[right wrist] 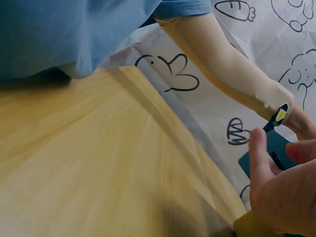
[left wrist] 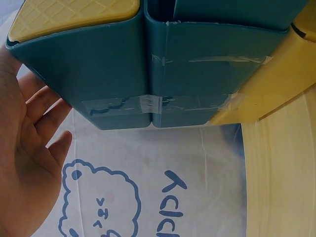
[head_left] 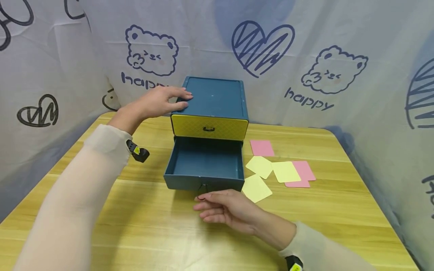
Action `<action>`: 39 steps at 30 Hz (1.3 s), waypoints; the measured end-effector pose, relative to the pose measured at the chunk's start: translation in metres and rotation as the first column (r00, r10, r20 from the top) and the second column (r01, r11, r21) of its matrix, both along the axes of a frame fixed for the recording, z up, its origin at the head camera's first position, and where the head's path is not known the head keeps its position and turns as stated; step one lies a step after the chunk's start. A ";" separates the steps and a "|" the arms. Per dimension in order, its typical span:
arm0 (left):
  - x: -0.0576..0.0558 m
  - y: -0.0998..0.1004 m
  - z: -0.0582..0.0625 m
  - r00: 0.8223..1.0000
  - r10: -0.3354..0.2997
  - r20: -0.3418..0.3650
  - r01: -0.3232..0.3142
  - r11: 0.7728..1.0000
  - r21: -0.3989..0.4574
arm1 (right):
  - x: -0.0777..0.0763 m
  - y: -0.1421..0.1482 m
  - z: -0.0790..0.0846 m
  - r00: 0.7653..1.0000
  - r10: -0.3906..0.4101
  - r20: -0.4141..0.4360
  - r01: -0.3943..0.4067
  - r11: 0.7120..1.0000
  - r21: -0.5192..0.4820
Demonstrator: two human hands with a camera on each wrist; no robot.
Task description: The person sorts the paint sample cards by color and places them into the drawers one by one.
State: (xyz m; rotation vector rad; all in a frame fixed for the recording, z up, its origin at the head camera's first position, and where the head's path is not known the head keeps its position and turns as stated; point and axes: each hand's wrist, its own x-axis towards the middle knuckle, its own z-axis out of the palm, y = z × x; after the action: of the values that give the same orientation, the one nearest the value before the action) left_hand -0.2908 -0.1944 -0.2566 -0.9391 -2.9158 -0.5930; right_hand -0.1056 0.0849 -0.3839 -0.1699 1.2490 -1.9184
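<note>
A small dark teal drawer cabinet [head_left: 213, 96] stands on the table, its yellow-fronted upper drawer [head_left: 190, 126] closed. Below it, a teal drawer [head_left: 203, 181] is pulled out, and its bare inside shows. My left hand [head_left: 159, 99] rests on the cabinet's top left edge with fingers extended. In the left wrist view, that hand [left wrist: 32, 148] lies along the cabinet's side [left wrist: 94, 69]. At the pulled-out drawer's front, my right hand [head_left: 227, 210] pinches the small handle [head_left: 203, 187], partly hidden by the fingertips. The right wrist view shows finger and thumb [right wrist: 259, 158] around the handle.
Right of the cabinet lie several yellow paper squares [head_left: 286, 172] and pink ones [head_left: 262, 148], some overlapping. A yellow lower section [left wrist: 281, 84] of the cabinet shows in the left wrist view. Behind the wooden table [head_left: 152, 226] hangs a printed curtain [head_left: 210, 45].
</note>
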 end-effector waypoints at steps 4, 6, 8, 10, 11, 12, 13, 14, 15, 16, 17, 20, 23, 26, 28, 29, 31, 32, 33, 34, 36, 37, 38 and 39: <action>-0.001 0.000 0.000 1.000 -0.005 0.000 0.005 1.000 -0.003 | 0.001 0.013 0.006 0.996 0.079 -0.045 -0.077 0.996 0.034; -0.002 0.000 0.000 1.000 -0.006 0.000 0.006 1.000 -0.006 | 0.001 0.022 0.009 0.990 0.115 -0.081 -0.110 0.992 0.060; -0.003 0.001 0.000 1.000 -0.007 0.001 0.007 1.000 -0.008 | 0.000 0.032 0.012 0.981 0.148 -0.126 -0.137 0.986 0.090; -0.003 0.001 0.000 1.000 -0.009 0.003 0.009 1.000 -0.009 | -0.002 0.042 0.016 0.966 0.180 -0.188 -0.158 0.980 0.123; -0.003 0.001 0.000 1.000 -0.008 0.004 0.008 1.000 -0.009 | -0.004 0.047 0.018 0.955 0.195 -0.223 -0.167 0.976 0.138; -0.004 0.001 0.000 1.000 -0.007 0.006 0.007 1.000 -0.011 | -0.006 0.052 0.020 0.944 0.207 -0.258 -0.171 0.973 0.156; -0.004 0.001 0.001 1.000 -0.006 0.010 0.006 1.000 -0.011 | -0.007 0.057 0.022 0.930 0.218 -0.296 -0.171 0.969 0.177; -0.004 0.001 0.001 1.000 -0.005 0.013 0.006 1.000 -0.010 | -0.009 0.062 0.025 0.916 0.228 -0.331 -0.169 0.966 0.197; -0.004 0.001 0.001 1.000 -0.004 0.016 0.004 1.000 -0.011 | -0.011 0.067 0.027 0.902 0.236 -0.362 -0.167 0.963 0.214; -0.004 0.001 0.001 1.000 -0.001 0.020 0.001 1.000 -0.012 | -0.013 0.072 0.029 0.890 0.243 -0.385 -0.161 0.959 0.232; -0.004 0.000 0.001 1.000 0.000 0.023 0.000 1.000 -0.011 | -0.015 0.076 0.030 0.882 0.244 -0.404 -0.153 0.957 0.246; -0.005 -0.001 0.001 1.000 0.003 0.025 -0.003 1.000 -0.016 | -0.021 0.088 0.034 0.860 0.247 -0.447 -0.128 0.952 0.279; -0.005 0.000 0.000 1.000 0.003 0.018 -0.003 1.000 -0.018 | -0.028 0.100 0.036 0.843 0.233 -0.485 -0.079 0.945 0.316; -0.005 0.000 0.001 1.000 0.002 0.011 -0.001 1.000 -0.019 | -0.036 0.111 0.036 0.822 0.203 -0.532 0.000 0.934 0.357; -0.005 0.000 0.001 1.000 -0.001 0.009 0.001 1.000 -0.018 | -0.042 0.118 0.035 0.805 0.179 -0.566 0.063 0.922 0.381; -0.005 0.000 0.000 1.000 -0.002 0.008 0.003 1.000 -0.018 | -0.046 0.122 0.034 0.793 0.171 -0.584 0.094 0.914 0.395; -0.005 0.000 0.000 1.000 -0.003 0.009 0.003 1.000 -0.018 | -0.053 0.128 0.031 0.768 0.165 -0.619 0.147 0.895 0.421; -0.006 -0.001 0.000 1.000 -0.004 0.009 0.004 1.000 -0.017 | -0.057 0.131 0.028 0.754 0.170 -0.635 0.170 0.882 0.439; -0.006 -0.001 0.000 1.000 -0.004 0.009 0.004 1.000 -0.015 | -0.061 0.134 0.026 0.732 0.185 -0.655 0.194 0.866 0.461; -0.006 -0.001 0.000 1.000 -0.003 0.010 0.003 1.000 -0.014 | -0.065 0.136 0.023 0.709 0.204 -0.676 0.214 0.850 0.481; -0.006 -0.002 -0.001 1.000 -0.001 0.011 0.001 1.000 -0.012 | -0.074 0.141 0.016 0.660 0.254 -0.707 0.243 0.818 0.521; -0.006 -0.002 -0.001 1.000 0.000 0.011 0.000 1.000 -0.012 | -0.078 0.143 0.012 0.637 0.284 -0.717 0.252 0.802 0.541; -0.006 -0.002 -0.001 1.000 0.000 0.011 0.000 1.000 -0.012 | -0.082 0.146 0.008 0.612 0.316 -0.725 0.258 0.787 0.561; -0.006 -0.002 -0.001 1.000 0.001 0.010 0.000 1.000 -0.012 | -0.085 0.148 0.004 0.584 0.349 -0.733 0.268 0.769 0.580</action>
State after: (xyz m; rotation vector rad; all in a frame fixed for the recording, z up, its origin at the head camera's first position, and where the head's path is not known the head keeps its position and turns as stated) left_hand -0.2969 -0.1964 -0.2577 -0.9393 -2.9317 -0.5830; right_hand -0.1903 0.2327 -0.3794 -0.7911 2.4418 -1.1990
